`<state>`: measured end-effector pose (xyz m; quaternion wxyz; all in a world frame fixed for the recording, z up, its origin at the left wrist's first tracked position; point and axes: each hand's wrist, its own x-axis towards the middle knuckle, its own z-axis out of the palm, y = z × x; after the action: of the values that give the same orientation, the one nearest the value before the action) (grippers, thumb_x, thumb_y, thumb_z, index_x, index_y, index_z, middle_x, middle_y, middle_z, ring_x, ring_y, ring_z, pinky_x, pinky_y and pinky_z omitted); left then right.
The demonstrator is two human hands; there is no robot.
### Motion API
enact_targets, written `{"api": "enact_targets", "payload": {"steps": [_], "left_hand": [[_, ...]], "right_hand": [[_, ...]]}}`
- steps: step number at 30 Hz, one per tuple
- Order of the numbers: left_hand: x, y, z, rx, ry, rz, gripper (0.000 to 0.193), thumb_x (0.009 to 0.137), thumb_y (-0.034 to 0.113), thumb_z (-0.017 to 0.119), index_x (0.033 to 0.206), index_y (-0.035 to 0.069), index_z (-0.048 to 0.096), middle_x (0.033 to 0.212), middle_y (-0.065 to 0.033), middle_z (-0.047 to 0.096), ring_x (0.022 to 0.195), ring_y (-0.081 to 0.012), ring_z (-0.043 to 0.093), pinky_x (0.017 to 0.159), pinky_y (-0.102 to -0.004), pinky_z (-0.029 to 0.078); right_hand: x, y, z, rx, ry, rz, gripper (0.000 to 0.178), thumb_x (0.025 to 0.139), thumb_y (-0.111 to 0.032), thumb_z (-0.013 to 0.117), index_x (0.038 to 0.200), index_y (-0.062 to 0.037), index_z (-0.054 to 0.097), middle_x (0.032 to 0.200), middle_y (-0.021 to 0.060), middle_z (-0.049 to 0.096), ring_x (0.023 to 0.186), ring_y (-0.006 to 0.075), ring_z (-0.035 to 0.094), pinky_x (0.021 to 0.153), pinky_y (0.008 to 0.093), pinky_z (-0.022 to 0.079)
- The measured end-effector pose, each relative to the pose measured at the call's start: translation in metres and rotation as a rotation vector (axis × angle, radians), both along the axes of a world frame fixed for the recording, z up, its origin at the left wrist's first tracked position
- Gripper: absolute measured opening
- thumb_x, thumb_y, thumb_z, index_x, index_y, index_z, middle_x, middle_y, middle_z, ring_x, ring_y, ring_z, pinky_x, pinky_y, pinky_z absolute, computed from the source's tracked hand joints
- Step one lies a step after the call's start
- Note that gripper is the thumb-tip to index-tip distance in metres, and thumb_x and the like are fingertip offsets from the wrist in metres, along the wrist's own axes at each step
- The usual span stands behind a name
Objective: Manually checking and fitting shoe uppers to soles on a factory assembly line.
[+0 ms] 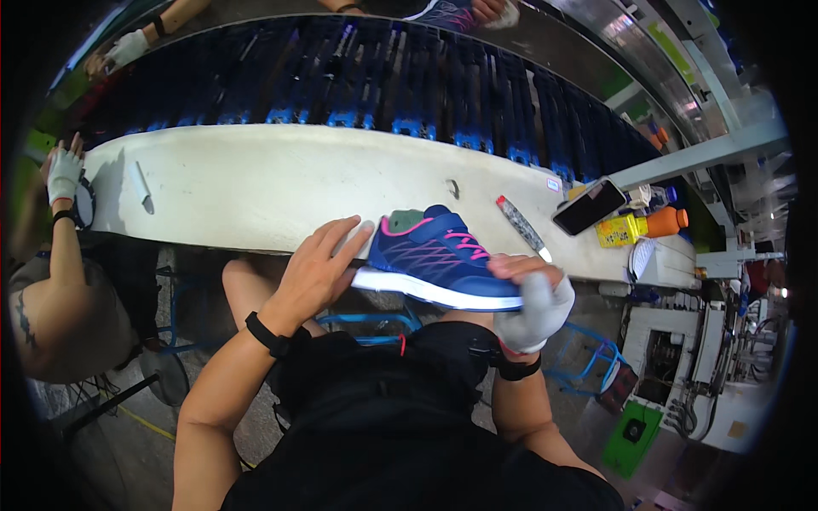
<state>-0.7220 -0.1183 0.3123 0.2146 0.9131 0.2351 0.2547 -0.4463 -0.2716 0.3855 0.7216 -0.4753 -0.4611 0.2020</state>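
A blue sneaker [434,251] with pink laces, pink collar trim and a white sole is held tilted in front of me, its toe to the right. A greenish insole or filling [402,221] shows in its opening. My left hand [311,268], bare, is at the heel, its fingers fairly straight and its thumb by the sole. At the toe, my right hand [541,307], in a whitish glove with bare fingertips, grips the shoe. Part of the right fingers is hidden behind the toe.
Beyond the white worktop [281,170] runs a dark roller conveyor [341,77]. On the right lie a marker-like tube [522,226], a phone [590,206] and a yellow box [622,230]. A co-worker's gloved hand [65,175] is at left; other people's hands work across the conveyor.
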Motion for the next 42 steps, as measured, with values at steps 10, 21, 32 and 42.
{"api": "enact_targets", "payload": {"steps": [10, 21, 32, 42], "left_hand": [[-0.012, 0.043, 0.123, 0.079, -0.089, -0.126, 0.081, 0.078, 0.043, 0.097, 0.140, 0.000, 0.068, 0.125, -0.0205, 0.075, 0.111, -0.0421, 0.075, 0.095, -0.0459, 0.061], [0.024, 0.053, 0.134, -0.091, -0.079, -0.061, 0.086, 0.079, 0.037, 0.099, 0.148, 0.004, 0.058, 0.138, -0.0214, 0.070, 0.121, -0.0457, 0.071, 0.102, -0.0502, 0.059], [0.055, 0.067, 0.154, -0.125, 0.119, -0.036, 0.087, 0.072, 0.033, 0.102, 0.143, 0.004, 0.060, 0.130, -0.0213, 0.073, 0.117, -0.0459, 0.073, 0.099, -0.0510, 0.060], [0.088, 0.041, 0.161, 0.161, 0.022, -0.125, 0.076, 0.073, 0.032, 0.100, 0.131, 0.001, 0.061, 0.107, -0.0160, 0.073, 0.083, -0.0384, 0.078, 0.070, -0.0464, 0.062]], "right_hand": [[-0.025, 0.089, -0.041, -0.244, 0.013, 0.234, 0.061, 0.102, -0.038, 0.083, 0.144, 0.0030, 0.067, 0.142, 0.0174, 0.073, 0.139, 0.0264, 0.066, 0.124, 0.0403, 0.045], [-0.048, 0.132, -0.002, 0.141, 0.203, 0.232, 0.059, 0.094, -0.036, 0.078, 0.139, -0.0063, 0.055, 0.127, 0.0119, 0.068, 0.117, 0.0214, 0.065, 0.104, 0.0387, 0.052], [-0.045, 0.127, 0.019, -0.096, 0.046, 0.236, 0.086, 0.098, -0.062, 0.074, 0.157, -0.0067, 0.043, 0.133, 0.0097, 0.055, 0.127, 0.0215, 0.056, 0.115, 0.0408, 0.044], [-0.011, 0.111, 0.003, 0.201, -0.042, -0.005, 0.052, 0.107, -0.043, 0.060, 0.136, -0.0004, 0.059, 0.142, 0.0224, 0.062, 0.131, 0.0308, 0.061, 0.118, 0.0478, 0.045]]}}
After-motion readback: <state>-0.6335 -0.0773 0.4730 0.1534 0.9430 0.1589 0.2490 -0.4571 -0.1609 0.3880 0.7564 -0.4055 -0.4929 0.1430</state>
